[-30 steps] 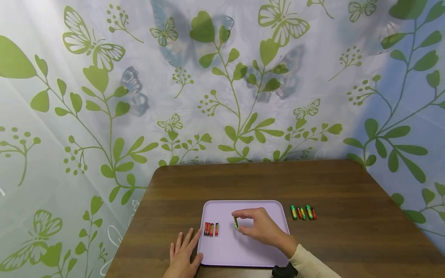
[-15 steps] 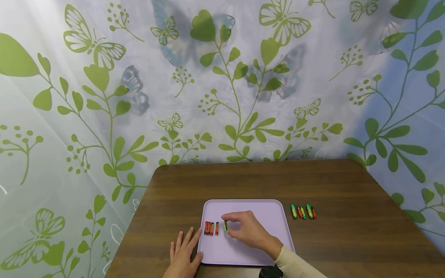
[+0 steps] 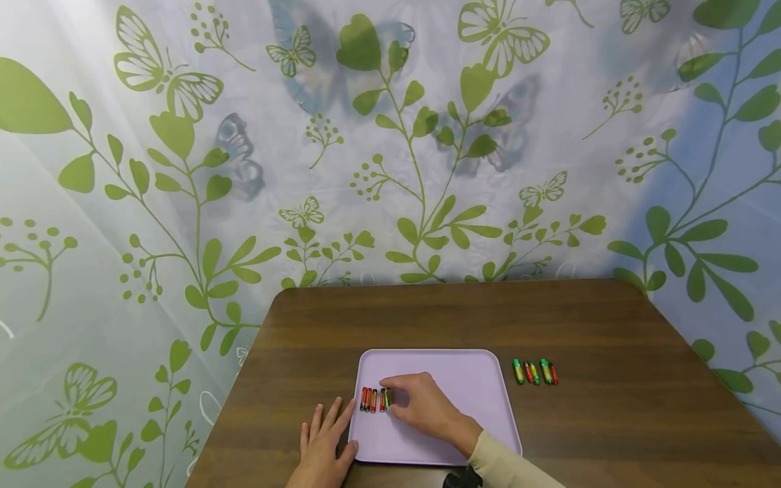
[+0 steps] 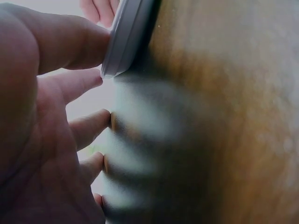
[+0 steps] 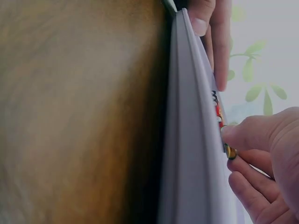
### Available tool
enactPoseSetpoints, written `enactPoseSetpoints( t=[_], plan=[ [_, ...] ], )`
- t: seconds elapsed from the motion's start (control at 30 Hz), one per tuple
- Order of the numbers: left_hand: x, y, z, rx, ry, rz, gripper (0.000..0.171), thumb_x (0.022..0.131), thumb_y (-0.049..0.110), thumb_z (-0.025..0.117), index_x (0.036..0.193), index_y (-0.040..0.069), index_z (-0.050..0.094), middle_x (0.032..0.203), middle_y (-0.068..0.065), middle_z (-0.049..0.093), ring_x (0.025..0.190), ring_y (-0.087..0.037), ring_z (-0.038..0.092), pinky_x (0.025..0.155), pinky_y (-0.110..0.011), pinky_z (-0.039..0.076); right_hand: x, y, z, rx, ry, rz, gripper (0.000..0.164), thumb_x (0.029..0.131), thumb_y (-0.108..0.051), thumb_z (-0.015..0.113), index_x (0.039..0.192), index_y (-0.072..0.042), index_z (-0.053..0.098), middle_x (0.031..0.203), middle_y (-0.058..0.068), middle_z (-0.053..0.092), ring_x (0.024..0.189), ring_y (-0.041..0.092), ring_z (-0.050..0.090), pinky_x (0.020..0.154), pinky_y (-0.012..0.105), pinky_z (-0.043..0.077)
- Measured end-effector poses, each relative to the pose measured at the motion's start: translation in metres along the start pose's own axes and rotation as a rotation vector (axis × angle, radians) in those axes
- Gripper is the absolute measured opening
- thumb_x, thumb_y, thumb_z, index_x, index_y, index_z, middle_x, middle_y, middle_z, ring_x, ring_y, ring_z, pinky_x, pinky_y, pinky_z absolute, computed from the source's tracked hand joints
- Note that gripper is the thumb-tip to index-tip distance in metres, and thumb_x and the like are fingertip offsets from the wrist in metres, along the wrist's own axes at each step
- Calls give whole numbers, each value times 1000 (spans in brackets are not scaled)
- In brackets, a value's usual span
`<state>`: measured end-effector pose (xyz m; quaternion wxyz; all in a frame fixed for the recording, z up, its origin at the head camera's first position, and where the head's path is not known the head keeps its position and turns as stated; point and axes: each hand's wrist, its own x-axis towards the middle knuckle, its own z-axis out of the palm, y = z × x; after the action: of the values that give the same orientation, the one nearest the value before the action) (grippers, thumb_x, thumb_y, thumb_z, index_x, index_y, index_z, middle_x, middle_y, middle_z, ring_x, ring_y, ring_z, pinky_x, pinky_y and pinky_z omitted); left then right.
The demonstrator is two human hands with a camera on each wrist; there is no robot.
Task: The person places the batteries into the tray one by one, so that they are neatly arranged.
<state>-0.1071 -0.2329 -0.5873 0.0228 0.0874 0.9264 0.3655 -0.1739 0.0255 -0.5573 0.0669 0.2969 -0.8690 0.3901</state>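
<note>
My right hand point(image 3: 427, 409) pinches a small green battery point(image 3: 388, 398) between thumb and fingers, low over the lilac tray point(image 3: 454, 369). This battery stands at the right end of a row of several red-and-black batteries point(image 3: 368, 400) near the tray's left side. In the right wrist view the battery's end point(image 5: 230, 151) shows beneath the thumb; whether it touches the tray I cannot tell. My left hand point(image 3: 325, 444) rests on the table with fingers spread, its thumb point(image 4: 77, 44) against the tray's rim.
Several green and red batteries point(image 3: 534, 372) lie in a row on the brown wooden table point(image 3: 586, 420), right of the tray. A curtain point(image 3: 390, 169) with green leaves and butterflies hangs behind the table. A black object point(image 3: 462, 478) sits by the right wrist.
My right hand has carried the green battery leftward across the tray, up to the red-and-black row. The left hand has stayed in place.
</note>
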Motion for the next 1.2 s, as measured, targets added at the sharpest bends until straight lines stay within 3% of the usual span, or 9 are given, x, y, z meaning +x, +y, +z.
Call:
enactPoseSetpoints(
  t=[0.47, 0.7, 0.9, 1.2],
  plan=[
    [-1, -3, 3, -6, 41, 61, 70, 98, 21, 74, 164, 30, 53, 169, -27, 44, 157, -65, 22, 115, -92, 4, 1, -5, 9, -19, 0, 23, 46, 83, -3, 89, 128, -7, 80, 124, 3, 83, 120, 19, 77, 104, 39, 62],
    [0, -3, 2, -12, 10, 14, 71, 96, 20, 77, 161, 36, 55, 171, -22, 44, 161, -61, 20, 119, -86, 4, -1, -2, 8, -31, 12, 14, 46, 83, -7, 89, 128, -8, 80, 126, 2, 82, 121, 19, 77, 105, 39, 62],
    [0, -2, 2, -10, 14, 12, 72, 95, 18, 77, 160, 39, 56, 170, -23, 45, 161, -61, 20, 120, -86, 3, -6, 5, -7, 19, 23, 35, 44, 85, -8, 88, 128, -8, 80, 127, 1, 82, 119, 17, 77, 102, 39, 63],
    [-3, 7, -3, -72, 25, 51, 70, 95, 18, 75, 162, 24, 55, 168, -32, 42, 156, -68, 18, 116, -91, -2, -19, 23, -51, 66, -8, 102, 49, 87, -22, 93, 133, -11, 79, 131, 0, 81, 116, 27, 80, 102, 40, 63]
  ],
)
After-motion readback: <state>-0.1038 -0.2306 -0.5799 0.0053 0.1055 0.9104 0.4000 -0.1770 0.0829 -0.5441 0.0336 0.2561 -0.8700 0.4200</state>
